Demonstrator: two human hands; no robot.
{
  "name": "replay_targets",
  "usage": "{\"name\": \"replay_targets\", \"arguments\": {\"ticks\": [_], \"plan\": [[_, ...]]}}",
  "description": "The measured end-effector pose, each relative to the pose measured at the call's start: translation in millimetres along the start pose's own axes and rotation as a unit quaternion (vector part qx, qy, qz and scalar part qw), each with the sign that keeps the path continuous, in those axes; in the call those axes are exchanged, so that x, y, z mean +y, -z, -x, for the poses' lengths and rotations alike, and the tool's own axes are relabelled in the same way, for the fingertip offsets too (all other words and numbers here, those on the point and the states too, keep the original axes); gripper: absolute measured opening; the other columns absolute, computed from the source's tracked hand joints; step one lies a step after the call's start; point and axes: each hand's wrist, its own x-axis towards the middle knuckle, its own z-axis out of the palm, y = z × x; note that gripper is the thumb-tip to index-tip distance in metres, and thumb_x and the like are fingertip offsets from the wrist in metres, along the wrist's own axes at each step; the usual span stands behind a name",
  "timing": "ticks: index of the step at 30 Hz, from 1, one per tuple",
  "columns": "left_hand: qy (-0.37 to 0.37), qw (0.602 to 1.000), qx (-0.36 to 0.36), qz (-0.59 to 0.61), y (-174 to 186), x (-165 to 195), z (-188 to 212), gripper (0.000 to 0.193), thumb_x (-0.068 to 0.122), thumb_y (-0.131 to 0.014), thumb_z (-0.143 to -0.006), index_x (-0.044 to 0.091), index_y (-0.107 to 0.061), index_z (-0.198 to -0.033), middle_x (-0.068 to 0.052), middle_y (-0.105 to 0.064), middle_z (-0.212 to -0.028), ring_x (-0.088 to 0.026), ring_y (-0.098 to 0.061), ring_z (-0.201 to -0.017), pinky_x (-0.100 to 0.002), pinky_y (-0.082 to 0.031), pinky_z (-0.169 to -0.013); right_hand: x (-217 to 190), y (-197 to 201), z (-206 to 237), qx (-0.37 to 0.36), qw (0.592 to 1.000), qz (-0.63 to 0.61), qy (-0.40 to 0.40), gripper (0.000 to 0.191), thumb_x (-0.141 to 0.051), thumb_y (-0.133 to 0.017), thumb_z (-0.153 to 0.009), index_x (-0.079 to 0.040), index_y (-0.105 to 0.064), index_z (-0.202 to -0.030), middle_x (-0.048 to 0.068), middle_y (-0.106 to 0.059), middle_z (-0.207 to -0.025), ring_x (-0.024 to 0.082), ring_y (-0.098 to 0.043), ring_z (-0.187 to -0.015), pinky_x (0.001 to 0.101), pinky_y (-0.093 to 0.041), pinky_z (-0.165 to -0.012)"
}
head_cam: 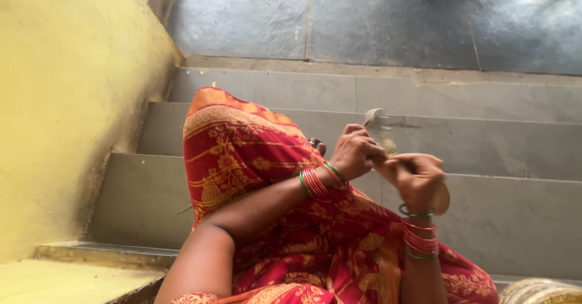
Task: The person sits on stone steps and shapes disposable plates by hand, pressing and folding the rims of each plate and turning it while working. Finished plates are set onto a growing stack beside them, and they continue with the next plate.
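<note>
Lap: red and orange patterned cloth [285,219] covers the person's knees and fills the near part of the view, serving as a rest under both forearms.
Basket rim: a pale woven edge [539,290] shows at the lower right corner — its contents are out of view.
Right hand [417,180]: fingers curled shut around the near end of a pale fibrous strip [382,135], wrist turned inward so the grip pulls against the other hand.
Left hand [354,151]: fingers pinched closed on the same strip slightly farther out, just touching the right hand — the two grips sit close together, likely to keep the short piece taut.
Strip: held in the air above the knees, its flat pale tip sticking up past the left knuckles.
Bangles [315,181]: red and green bands on both wrists.
Steps [497,152]: grey stone treads descend ahead to a dark tiled floor [388,19].
Wall [66,98]: yellow, at the left.
</note>
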Motion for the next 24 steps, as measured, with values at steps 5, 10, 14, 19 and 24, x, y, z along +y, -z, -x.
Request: {"name": "replay_targets", "arguments": {"ticks": [5,10,14,19,24], "plan": [[-0.002,0.999,0.026,0.029,-12.3,-0.8,-1.2,0.022,0.014,-0.074,-0.070,0.022,-0.080,-0.089,0.003,-0.073,-0.083,-0.017,-0.064,-0.089,-0.034,-0.042,-0.099,7.2,1.4,-4.9,0.057,0.996,0.069,0.016,0.010,-0.004,-0.080,-0.078,-0.011,-0.078,-0.085,0.007,-0.075,-0.087,0.025,-0.066,-0.089,0.0386,-0.051,-0.089],[0.007,1.000,-0.011,-0.013,-1.8,-3.5,0.8,0.017,0.011,-0.073,-0.064,0.018,-0.078,-0.079,0.001,-0.072,-0.077,-0.018,-0.065,-0.087,-0.034,-0.043,-0.101,1.4,-9.8,3.3,0.016,0.999,0.032,0.021,0.008,-0.004,-0.080,-0.078,-0.008,-0.076,-0.083,0.009,-0.072,-0.081,0.024,-0.067,-0.080,0.0387,-0.052,-0.086],[-0.028,0.999,0.022,0.013,0.0,12.5,-2.7,0.012,0.013,-0.072,-0.070,0.021,-0.077,-0.078,0.003,-0.072,-0.075,-0.018,-0.063,-0.083,-0.037,-0.041,-0.102,14.9,-1.8,-10.2,0.026,0.998,-0.004,-0.051,0.005,-0.006,-0.080,-0.085,-0.008,-0.077,-0.088,0.008,-0.074,-0.082,0.020,-0.071,-0.075,0.0342,-0.055,-0.078],[-0.007,0.999,0.029,-0.016,13.0,4.9,-7.9,0.016,0.012,-0.073,-0.069,0.022,-0.078,-0.080,0.002,-0.073,-0.076,-0.017,-0.066,-0.084,-0.036,-0.043,-0.100,38.6,2.0,-7.8,-0.009,1.000,-0.011,-0.009,0.009,-0.003,-0.081,-0.087,-0.001,-0.074,-0.093,0.008,-0.073,-0.084,0.013,-0.065,-0.079,0.0305,-0.052,-0.076],[0.044,0.997,0.051,0.022,26.2,-1.6,-10.9,0.014,0.014,-0.074,-0.075,0.020,-0.080,-0.087,0.002,-0.076,-0.082,-0.018,-0.068,-0.089,-0.033,-0.046,-0.094,51.1,14.2,-9.5,-0.098,0.962,-0.182,-0.179,0.004,-0.003,-0.072,-0.097,0.000,-0.075,-0.099,-0.002,-0.070,-0.082,0.003,-0.058,-0.078,0.0215,-0.050,-0.070]]}}
